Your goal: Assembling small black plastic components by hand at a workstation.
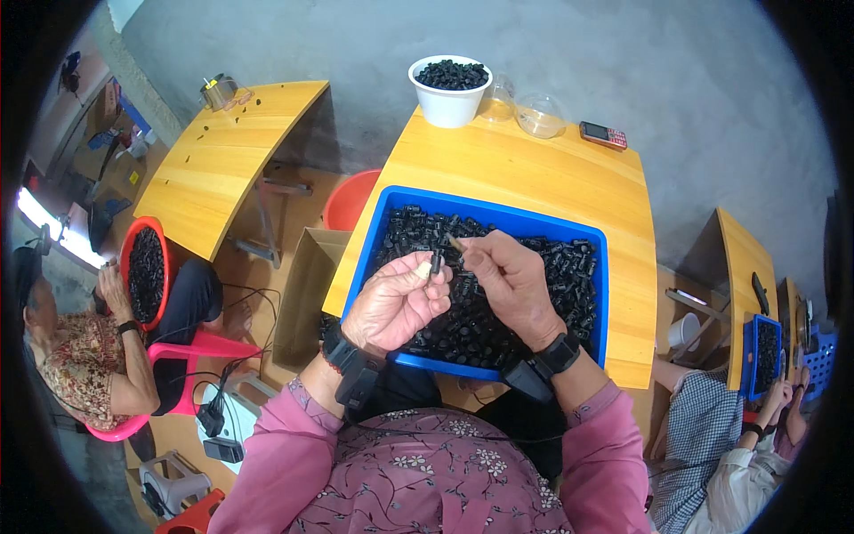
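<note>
Above a blue tray (608,294) full of small black cylindrical parts (463,338), my left hand (400,301) pinches one small black cylindrical part (436,262) between thumb and fingertips. A pale yellowish cover shows on that thumb tip. Close by on the right, my right hand (514,283) is closed, thumb against index finger. A short, thin brownish piece (456,243) sticks out of its fingertips toward the left hand; its kind is too small to tell. The two hands are near each other but apart.
A white bucket (447,109) heaped with black pieces, clear plastic bowls (540,117) and a red phone (603,135) stand at the table's far edge. A cardboard box (307,298) and a red tub (350,200) are at left. Co-workers (84,360) sit on both sides.
</note>
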